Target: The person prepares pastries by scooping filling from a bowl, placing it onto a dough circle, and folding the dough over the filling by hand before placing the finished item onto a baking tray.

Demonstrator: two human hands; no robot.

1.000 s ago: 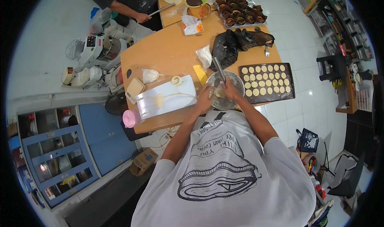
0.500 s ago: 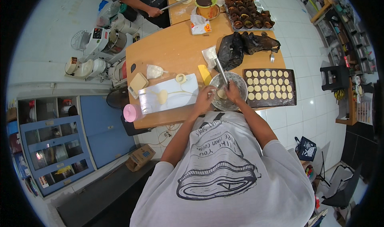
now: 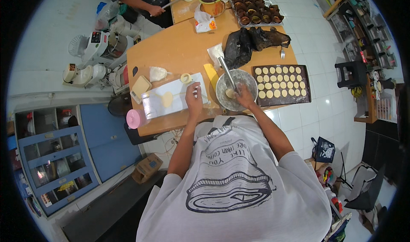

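My right hand [image 3: 244, 96] grips a long steel rod [image 3: 226, 70] slanting into the metal bowl [image 3: 222, 103], where a pale dough piece [image 3: 230, 93] lies. Left of it, my left hand [image 3: 194, 94] is over the white board [image 3: 156, 112], fingers loosely bent with nothing visible in them, just below a pale ring [image 3: 185, 78]. A flattened pale piece [image 3: 166, 100] lies on the board. A yellow scraper [image 3: 209, 73] sits beside the bowl. At its right, a dark tray [image 3: 306, 100] holds rows of several pale rounds.
On the wooden table [image 3: 171, 50] are a black plastic bag [image 3: 237, 48], flour bags [image 3: 158, 73], a fork [image 3: 282, 52], a pink container [image 3: 133, 118] and cupcakes [image 3: 256, 16]. Across it, a co-worker's hand [image 3: 157, 10] holds a rod. Mixers [image 3: 98, 50] stand at left.
My left hand has moved left from the bowl's edge to over the board. My right hand stays at the bowl on the rod. The whole view has shifted slightly.
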